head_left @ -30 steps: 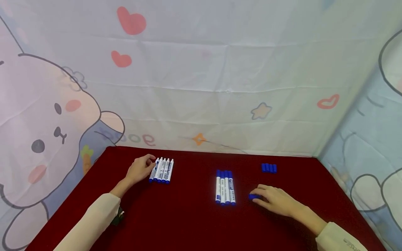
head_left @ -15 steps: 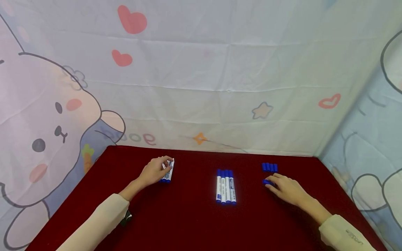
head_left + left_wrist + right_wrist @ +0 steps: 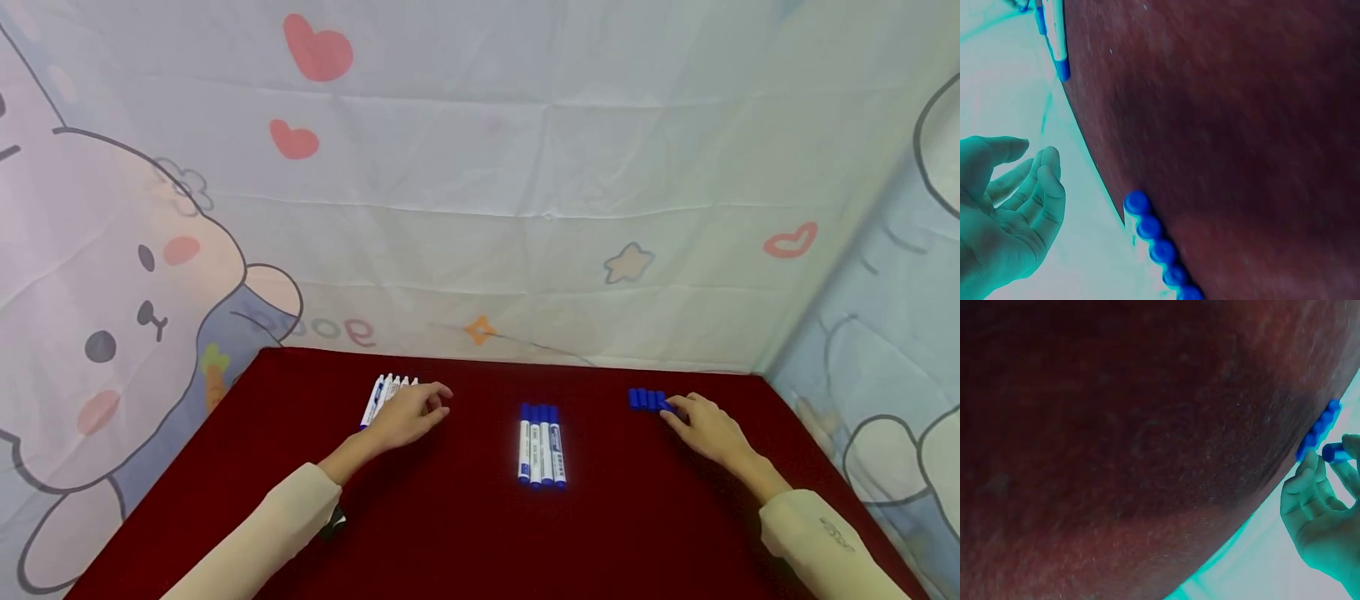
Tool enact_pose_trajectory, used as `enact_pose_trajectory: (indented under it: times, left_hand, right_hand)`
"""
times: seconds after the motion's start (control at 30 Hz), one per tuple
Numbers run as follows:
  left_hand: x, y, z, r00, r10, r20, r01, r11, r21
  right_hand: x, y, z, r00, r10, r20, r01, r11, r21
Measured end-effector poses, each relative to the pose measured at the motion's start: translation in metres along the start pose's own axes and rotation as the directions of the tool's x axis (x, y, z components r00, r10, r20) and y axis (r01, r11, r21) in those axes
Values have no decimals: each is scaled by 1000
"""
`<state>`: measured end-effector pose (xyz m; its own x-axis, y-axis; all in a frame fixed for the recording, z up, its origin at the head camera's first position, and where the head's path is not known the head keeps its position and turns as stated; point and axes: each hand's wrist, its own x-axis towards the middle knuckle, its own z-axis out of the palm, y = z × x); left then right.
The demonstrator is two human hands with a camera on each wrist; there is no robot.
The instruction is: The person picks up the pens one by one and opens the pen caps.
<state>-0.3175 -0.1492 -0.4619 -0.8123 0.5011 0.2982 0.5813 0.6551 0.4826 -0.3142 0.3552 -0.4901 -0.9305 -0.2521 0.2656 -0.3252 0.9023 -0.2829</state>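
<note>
In the head view my left hand (image 3: pixel 408 414) reaches over a row of uncapped white markers (image 3: pixel 377 402), hiding much of it. Its fingers are loosely bent and nothing lies between them; the left wrist view shows the bare palm and the blue marker ends (image 3: pixel 1163 252). My right hand (image 3: pixel 708 429) pinches a blue marker cap (image 3: pixel 1336 452) between thumb and finger. That cap is at the right end of a short row of blue caps (image 3: pixel 647 400); whether it touches them I cannot tell. Between the hands lie several capped markers (image 3: pixel 542 446) side by side.
A dark red cloth (image 3: pixel 480 533) covers the table. Behind it hangs a pale printed curtain (image 3: pixel 547 167), which also runs along both sides. A small dark object (image 3: pixel 333 522) shows partly under my left sleeve.
My left hand has moved right across the uncapped markers, past their right end. My right hand has carried the pinched cap away from me and right, up to the row of caps.
</note>
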Motion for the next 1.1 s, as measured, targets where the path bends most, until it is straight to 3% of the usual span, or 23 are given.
enact_pose_trajectory:
  times: [0.23,0.53,0.67,0.83,1.1]
  left_hand:
    - [12,16,19,999,40,31,-39,999,-23]
    - [23,34,46,990,81,112,-77,996,-43]
    - [27,40,53,983,105,149,-99,994,-46]
    - [31,45,62,980,91,177,-84,995,-45]
    - [35,56,78,985,38,166,-37,999,-7]
  right_hand:
    - [11,13,-3,993,116,32,-120,982,144]
    - [17,21,-4,966,246,75,-257,911,322]
    - [21,21,-3,953,273,129,-300,895,330]
    - [26,19,-2,941,280,191,-330,887,324]
    - [27,16,0,938,297,180,-337,903,268]
